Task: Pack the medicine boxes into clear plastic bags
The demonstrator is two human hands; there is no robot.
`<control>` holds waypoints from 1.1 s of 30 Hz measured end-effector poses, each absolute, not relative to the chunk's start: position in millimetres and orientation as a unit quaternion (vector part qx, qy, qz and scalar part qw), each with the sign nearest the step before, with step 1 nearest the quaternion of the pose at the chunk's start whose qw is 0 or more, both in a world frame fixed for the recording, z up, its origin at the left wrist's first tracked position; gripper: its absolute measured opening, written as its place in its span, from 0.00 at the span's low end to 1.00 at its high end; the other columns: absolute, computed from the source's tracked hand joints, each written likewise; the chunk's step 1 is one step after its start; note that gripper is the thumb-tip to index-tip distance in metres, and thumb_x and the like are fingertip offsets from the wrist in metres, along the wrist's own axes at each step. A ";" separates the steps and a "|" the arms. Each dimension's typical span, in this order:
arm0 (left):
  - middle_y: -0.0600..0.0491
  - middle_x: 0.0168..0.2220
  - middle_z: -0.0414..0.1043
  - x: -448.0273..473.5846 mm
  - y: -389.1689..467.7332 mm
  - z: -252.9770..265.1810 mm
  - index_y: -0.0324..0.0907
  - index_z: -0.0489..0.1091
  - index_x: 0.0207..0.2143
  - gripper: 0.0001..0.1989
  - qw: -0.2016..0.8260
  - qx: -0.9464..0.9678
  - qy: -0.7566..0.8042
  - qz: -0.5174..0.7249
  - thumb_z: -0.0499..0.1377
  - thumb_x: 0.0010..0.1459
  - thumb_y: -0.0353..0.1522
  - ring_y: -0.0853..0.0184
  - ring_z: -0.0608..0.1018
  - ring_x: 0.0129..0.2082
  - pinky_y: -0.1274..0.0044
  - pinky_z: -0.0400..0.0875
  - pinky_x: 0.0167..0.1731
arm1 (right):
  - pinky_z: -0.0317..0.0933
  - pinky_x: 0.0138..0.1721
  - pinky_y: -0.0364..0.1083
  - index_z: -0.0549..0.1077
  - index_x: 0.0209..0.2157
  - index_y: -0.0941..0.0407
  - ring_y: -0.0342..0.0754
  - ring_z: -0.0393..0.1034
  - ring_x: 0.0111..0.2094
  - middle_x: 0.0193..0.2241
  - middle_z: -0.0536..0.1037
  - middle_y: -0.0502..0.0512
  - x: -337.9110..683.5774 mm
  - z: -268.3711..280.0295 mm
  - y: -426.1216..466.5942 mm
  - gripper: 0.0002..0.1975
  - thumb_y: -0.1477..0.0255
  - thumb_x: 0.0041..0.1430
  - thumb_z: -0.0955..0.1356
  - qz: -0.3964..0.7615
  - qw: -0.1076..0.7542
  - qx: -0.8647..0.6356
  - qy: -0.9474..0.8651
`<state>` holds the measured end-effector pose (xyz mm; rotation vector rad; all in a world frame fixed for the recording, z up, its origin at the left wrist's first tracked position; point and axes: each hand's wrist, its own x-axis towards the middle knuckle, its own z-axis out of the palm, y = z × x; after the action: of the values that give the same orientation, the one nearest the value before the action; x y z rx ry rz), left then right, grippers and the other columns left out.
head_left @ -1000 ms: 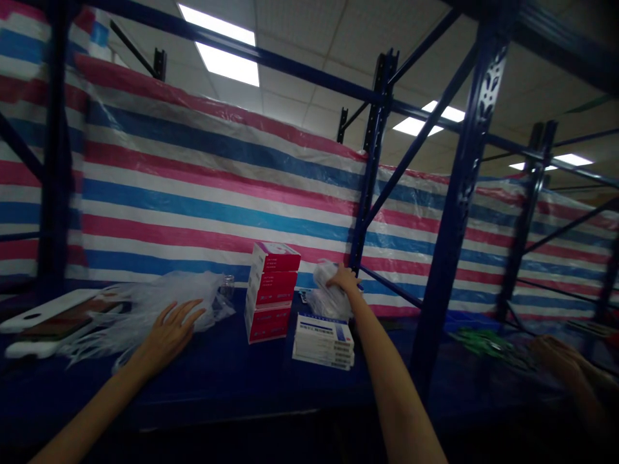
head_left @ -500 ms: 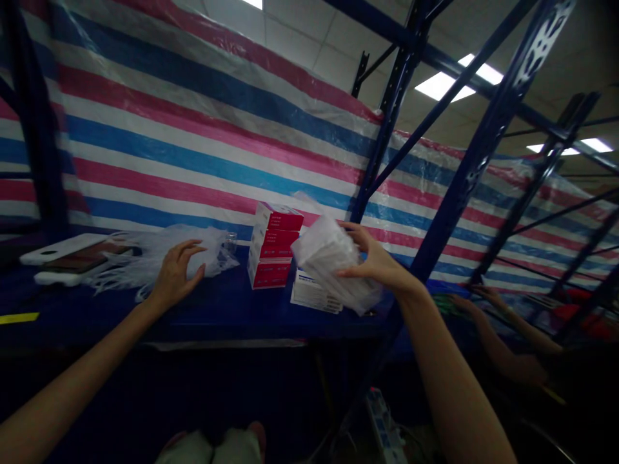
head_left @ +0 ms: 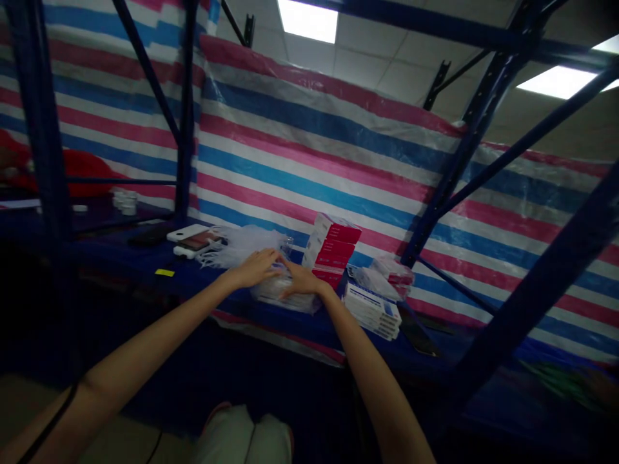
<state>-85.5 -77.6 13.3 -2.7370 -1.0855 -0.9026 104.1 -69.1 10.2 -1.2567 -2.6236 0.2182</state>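
Observation:
A clear plastic bag with white flat items inside lies at the front of the blue shelf. My right hand holds it from above, thumb and fingers spread over the plastic. My left hand reaches in from the left with fingers stretched out over the same bag; the fingertips of both hands meet. Behind my left hand lies a pile of thin clear plastic bags. Just right of my right hand stands a stack of red and white boxes.
White boxes are stacked to the right, a pink-and-clear plastic packet behind them and a dark phone beside them. Phone-like white items and a yellow strip lie left. Blue posts frame the shelf.
My right hand has carried the plastic bag leftward past the red boxes and down onto the shelf. My left hand has come to it. The view has swung left.

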 end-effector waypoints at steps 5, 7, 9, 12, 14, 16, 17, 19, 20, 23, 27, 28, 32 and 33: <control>0.51 0.38 0.70 -83.2 -54.4 8.6 0.41 0.67 0.36 0.12 0.004 -0.900 -0.363 -0.241 0.52 0.58 0.40 0.65 0.70 0.40 0.76 0.60 0.40 | 0.53 0.51 0.46 0.62 0.54 0.56 0.47 0.60 0.52 0.52 0.67 0.57 112.2 14.3 -78.2 0.23 0.63 0.58 0.62 0.057 0.215 -0.430 -0.875; 0.53 0.37 0.71 -83.3 -52.4 13.8 0.42 0.68 0.36 0.10 -0.001 -0.906 -0.360 -0.221 0.55 0.56 0.38 0.65 0.71 0.39 0.77 0.59 0.38 | 0.54 0.47 0.47 0.69 0.47 0.53 0.48 0.65 0.47 0.45 0.73 0.54 112.2 15.0 -83.6 0.16 0.67 0.58 0.63 -0.011 0.204 -0.463 -0.863; 0.54 0.35 0.71 -87.1 -53.1 17.5 0.42 0.68 0.34 0.07 0.005 -0.906 -0.368 -0.210 0.57 0.54 0.35 0.65 0.71 0.39 0.77 0.58 0.37 | 0.51 0.47 0.49 0.73 0.41 0.50 0.48 0.66 0.43 0.40 0.76 0.52 112.7 14.7 -88.1 0.11 0.71 0.56 0.64 -0.085 0.189 -0.488 -0.848; 0.55 0.35 0.71 -97.9 -56.8 18.1 0.42 0.68 0.31 0.05 0.030 -0.898 -0.383 -0.215 0.58 0.53 0.34 0.64 0.70 0.40 0.76 0.57 0.38 | 0.47 0.47 0.51 0.75 0.36 0.49 0.49 0.65 0.43 0.37 0.76 0.52 115.9 13.2 -92.8 0.10 0.75 0.56 0.64 -0.148 0.185 -0.506 -0.829; 0.54 0.37 0.70 -103.5 -59.9 16.6 0.42 0.67 0.33 0.07 0.054 -0.894 -0.384 -0.225 0.58 0.53 0.36 0.63 0.69 0.42 0.76 0.57 0.39 | 0.47 0.46 0.51 0.74 0.36 0.49 0.50 0.64 0.43 0.37 0.75 0.52 116.0 11.5 -94.5 0.10 0.75 0.57 0.63 -0.154 0.185 -0.515 -0.822; 0.52 0.40 0.68 -104.0 -63.0 15.3 0.42 0.66 0.36 0.11 0.089 -0.885 -0.391 -0.238 0.57 0.53 0.39 0.62 0.68 0.43 0.74 0.57 0.39 | 0.48 0.45 0.50 0.72 0.41 0.48 0.49 0.62 0.44 0.40 0.73 0.52 111.3 9.7 -95.2 0.11 0.71 0.59 0.62 -0.144 0.208 -0.511 -0.821; 0.51 0.40 0.67 -102.2 -64.5 14.9 0.42 0.66 0.37 0.12 0.108 -0.879 -0.397 -0.243 0.57 0.53 0.40 0.61 0.67 0.44 0.74 0.57 0.39 | 0.48 0.45 0.50 0.70 0.44 0.48 0.49 0.61 0.45 0.42 0.72 0.52 107.2 9.0 -95.2 0.12 0.68 0.60 0.61 -0.138 0.224 -0.500 -0.825; 0.50 0.40 0.67 -96.3 -66.7 14.4 0.41 0.65 0.37 0.14 0.139 -0.868 -0.409 -0.244 0.57 0.52 0.41 0.60 0.68 0.42 0.72 0.57 0.39 | 0.47 0.47 0.50 0.68 0.48 0.47 0.49 0.60 0.46 0.44 0.71 0.53 97.7 8.4 -94.6 0.15 0.63 0.60 0.61 -0.133 0.239 -0.465 -0.842; 0.49 0.38 0.67 -93.2 -67.5 14.2 0.41 0.66 0.36 0.14 0.151 -0.866 -0.413 -0.237 0.57 0.52 0.41 0.60 0.68 0.41 0.72 0.57 0.39 | 0.46 0.48 0.51 0.68 0.47 0.48 0.49 0.61 0.45 0.43 0.71 0.53 93.5 8.5 -94.0 0.15 0.63 0.59 0.61 -0.135 0.234 -0.453 -0.849; 0.48 0.35 0.69 -89.6 -67.7 13.9 0.40 0.67 0.31 0.11 0.168 -0.870 -0.417 -0.204 0.56 0.53 0.40 0.59 0.69 0.39 0.70 0.57 0.38 | 0.45 0.48 0.53 0.73 0.39 0.50 0.50 0.63 0.42 0.37 0.74 0.52 89.5 9.6 -91.8 0.09 0.66 0.58 0.64 -0.150 0.213 -0.459 -0.849; 0.49 0.31 0.70 -102.0 -65.1 16.3 0.41 0.68 0.26 0.06 0.167 -0.878 -0.409 -0.184 0.55 0.53 0.32 0.60 0.70 0.36 0.71 0.57 0.36 | 0.46 0.46 0.54 0.74 0.36 0.50 0.52 0.62 0.42 0.35 0.74 0.53 103.4 9.4 -92.1 0.07 0.69 0.57 0.64 -0.154 0.222 -0.515 -0.814; 0.49 0.31 0.70 -105.9 -64.4 17.2 0.41 0.68 0.25 0.06 0.171 -0.878 -0.409 -0.182 0.55 0.52 0.32 0.61 0.70 0.35 0.71 0.57 0.36 | 0.46 0.46 0.54 0.74 0.36 0.50 0.52 0.62 0.42 0.35 0.74 0.53 107.4 8.6 -93.0 0.08 0.69 0.58 0.63 -0.152 0.227 -0.530 -0.803; 0.50 0.34 0.70 -107.7 -63.0 17.9 0.42 0.67 0.32 0.07 0.173 -0.870 -0.409 -0.213 0.55 0.53 0.35 0.62 0.70 0.35 0.72 0.58 0.36 | 0.47 0.46 0.52 0.71 0.41 0.50 0.51 0.60 0.45 0.42 0.72 0.53 112.0 4.2 -97.1 0.11 0.65 0.60 0.61 -0.132 0.275 -0.548 -0.779; 0.50 0.34 0.71 -104.0 -63.5 17.2 0.43 0.67 0.34 0.08 0.161 -0.872 -0.406 -0.221 0.55 0.53 0.36 0.62 0.71 0.36 0.72 0.58 0.36 | 0.46 0.47 0.51 0.69 0.44 0.49 0.50 0.58 0.47 0.45 0.70 0.53 110.1 3.8 -97.6 0.13 0.63 0.60 0.61 -0.132 0.287 -0.535 -0.784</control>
<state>-104.0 -63.5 17.2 -2.4913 -1.1581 -0.6302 110.1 -97.6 3.8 -1.4283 -2.0948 -0.3539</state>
